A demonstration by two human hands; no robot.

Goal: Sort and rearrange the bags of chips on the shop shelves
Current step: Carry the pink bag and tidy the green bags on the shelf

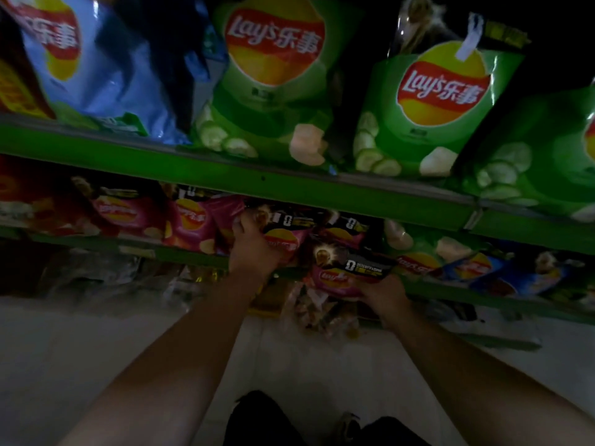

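My left hand (252, 244) reaches into the lower shelf and grips a pink and black chip bag (285, 236) standing in the row. Just right of it, my right hand (384, 296) holds a second pink and black chip bag (347, 268) by its lower edge, in front of the shelf lip. More pink bags (190, 225) stand to the left in the same row. Green chip bags (277, 75) fill the upper shelf, with another green bag (434, 111) beside them.
The green upper shelf edge (225, 175) juts out above both hands. A blue bag (106, 69) leans at upper left. Green and blue bags (476, 268) lie at the lower shelf's right. Clear packets (322, 313) sit on the bottom level above the pale floor (96, 349).
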